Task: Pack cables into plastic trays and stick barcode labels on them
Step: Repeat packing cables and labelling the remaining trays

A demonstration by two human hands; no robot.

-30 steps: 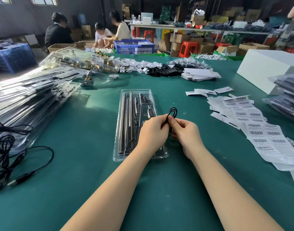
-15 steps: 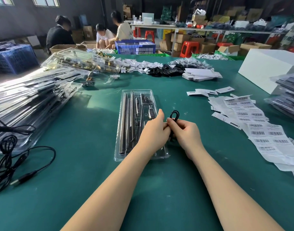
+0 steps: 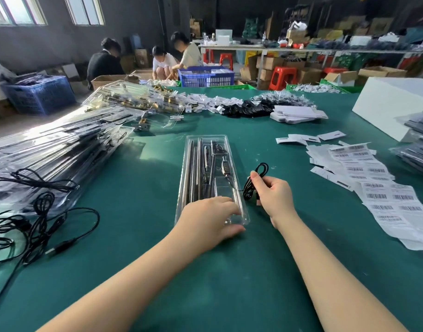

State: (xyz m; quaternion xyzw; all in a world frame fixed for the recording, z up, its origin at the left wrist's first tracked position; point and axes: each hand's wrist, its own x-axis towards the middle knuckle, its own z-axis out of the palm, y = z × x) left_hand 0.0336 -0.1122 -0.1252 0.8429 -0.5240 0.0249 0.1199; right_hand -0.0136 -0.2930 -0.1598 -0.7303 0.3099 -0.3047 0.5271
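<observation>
Black cable (image 3: 260, 178) gripped in right hand (image 3: 274, 197); left hand (image 3: 209, 218) relaxed on tray (image 3: 239, 188).

Bare green table (image 3: 138, 236) near — tray stack (image 3: 49, 149) left; labels (image 3: 373, 188) right.

The left hand (image 3: 211, 218) is covering the near end of the clear tray (image 3: 206, 149), so what's sitting in that end is anyone's guess. The right hand (image 3: 272, 196) is hiding most of the coiled black cable (image 3: 262, 170). Barcode labels (image 3: 383, 200) are running off the right edge, print too tiny to read. The loose cables (image 3: 41, 224) are getting cropped on the left.
</observation>
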